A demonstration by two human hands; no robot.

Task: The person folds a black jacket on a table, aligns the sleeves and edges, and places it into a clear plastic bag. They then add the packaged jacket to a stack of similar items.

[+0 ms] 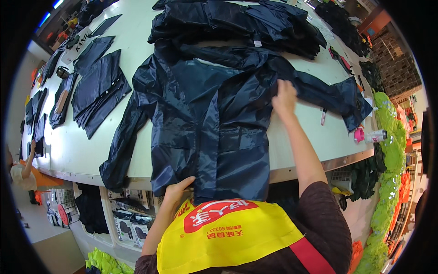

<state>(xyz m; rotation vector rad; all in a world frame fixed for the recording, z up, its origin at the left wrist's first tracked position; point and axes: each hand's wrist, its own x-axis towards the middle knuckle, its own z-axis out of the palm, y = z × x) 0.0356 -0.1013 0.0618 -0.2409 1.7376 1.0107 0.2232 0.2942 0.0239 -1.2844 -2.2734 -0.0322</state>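
Jacket, dark navy, thin glossy waterproof fabric, one item, laid front-up and spread on a long white worktable; hem hangs over the near table edge, collar points away, both sleeves splayed outward, the left-side sleeve trailing down toward the table edge, the right-side sleeve stretched toward the far right

Left hand: at the near table edge, fingers closed on the lower hem of the jacket, thumb on top of the fabric

Right hand: arm extended over the garment, fingers curled and pinching the fabric where the right-side sleeve meets the body

Stack of folded dark navy garments of the same glossy fabric: on the table just beyond the collar, touching or nearly touching it

Flat cut pieces of dark fabric: several piles on the left part of the table, well apart from the jacket

Pink-capped white bottle lying on its side: near the right table edge, beside the sleeve cuff

Yellow apron with a red panel: worn by the person, bottom of view

Bright green fabric heap: beyond the right end of the table

Another person's raised arm: far left, apart from the work
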